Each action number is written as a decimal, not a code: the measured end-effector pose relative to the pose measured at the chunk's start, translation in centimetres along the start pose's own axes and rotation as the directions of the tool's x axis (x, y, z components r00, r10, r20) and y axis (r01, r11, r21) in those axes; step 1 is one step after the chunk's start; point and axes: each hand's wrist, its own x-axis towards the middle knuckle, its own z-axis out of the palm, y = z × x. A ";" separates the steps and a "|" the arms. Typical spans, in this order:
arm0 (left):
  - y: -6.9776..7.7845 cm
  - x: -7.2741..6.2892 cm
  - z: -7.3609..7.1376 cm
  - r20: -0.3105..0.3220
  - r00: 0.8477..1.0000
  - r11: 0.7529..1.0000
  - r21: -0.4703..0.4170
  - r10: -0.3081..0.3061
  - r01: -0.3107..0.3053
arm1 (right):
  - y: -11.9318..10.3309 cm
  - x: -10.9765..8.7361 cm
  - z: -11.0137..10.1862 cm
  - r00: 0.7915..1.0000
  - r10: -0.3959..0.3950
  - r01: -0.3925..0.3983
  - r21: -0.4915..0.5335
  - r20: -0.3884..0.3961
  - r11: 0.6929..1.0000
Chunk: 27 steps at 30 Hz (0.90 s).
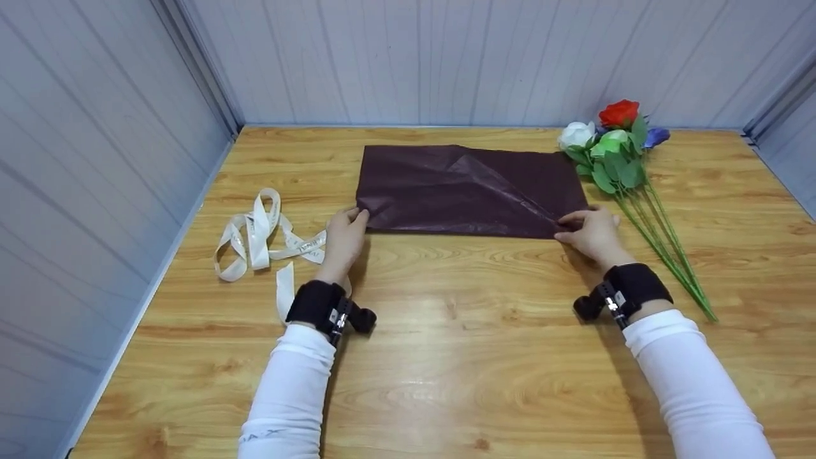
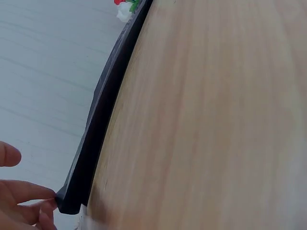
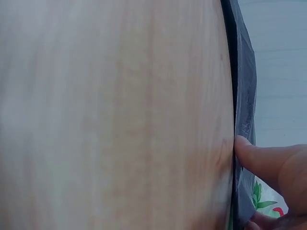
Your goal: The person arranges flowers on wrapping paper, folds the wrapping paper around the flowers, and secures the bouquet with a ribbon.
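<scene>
A folded sheet of dark maroon wrapping paper [image 1: 421, 191] lies across the table with a diagonal crease in its right half. At its front left corner, my left hand [image 1: 345, 239] pinches the paper; the left wrist view shows the fingertips [image 2: 45, 194] on that corner. My right hand [image 1: 593, 233] pinches the front right corner, and in the right wrist view the thumb [image 3: 264, 160] presses against the front edge of the paper [image 3: 246, 96]. Parts of the right fingers are hidden behind the sheet.
A loose white printed ribbon [image 1: 258, 236] lies in loops left of my left hand. To the right, several artificial flowers [image 1: 615, 143] in red, white, green and blue lie with long green stems [image 1: 676, 255]. Panel walls [image 1: 414, 64] stand behind the wooden table [image 1: 459, 357] and at its sides.
</scene>
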 end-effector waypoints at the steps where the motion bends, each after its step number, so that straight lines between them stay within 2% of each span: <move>1: 0.0 0.0 0.0 -0.005 1.000 0.999 -0.037 -0.014 0.014 | 0.0 0.0 0.0 1.000 -0.006 0.006 -0.006 -0.014 1.000; 5: 0.0 -0.1 0.1 -0.015 0.997 0.974 -0.213 -0.082 0.077 | -0.2 -0.1 0.1 0.991 -0.095 0.092 -0.043 -0.090 0.995; 7: 0.0 -0.1 0.2 -0.030 0.994 0.961 -0.263 -0.101 0.090 | -0.3 -0.2 0.1 0.983 -0.126 0.122 -0.040 -0.133 0.992; 9: 0.0 -0.1 0.3 -0.044 0.993 0.948 -0.305 -0.109 0.091 | -0.4 -0.2 0.0 0.977 -0.123 0.119 -0.035 -0.176 0.992; 15: 0.0 0.0 0.6 -0.055 0.994 0.952 -0.298 -0.094 0.073 | -0.2 0.0 -0.2 0.967 -0.031 0.031 -0.003 -0.254 1.000; 23: -0.6 0.0 0.7 -0.113 0.993 0.973 -0.228 -0.041 0.014 | 0.0 -0.1 -0.2 0.979 0.032 -0.027 0.027 -0.199 0.999; 27: -0.7 0.0 0.7 -0.128 0.991 0.974 -0.228 -0.030 0.000 | -0.1 -0.1 -0.2 0.971 0.032 -0.023 0.041 -0.238 0.999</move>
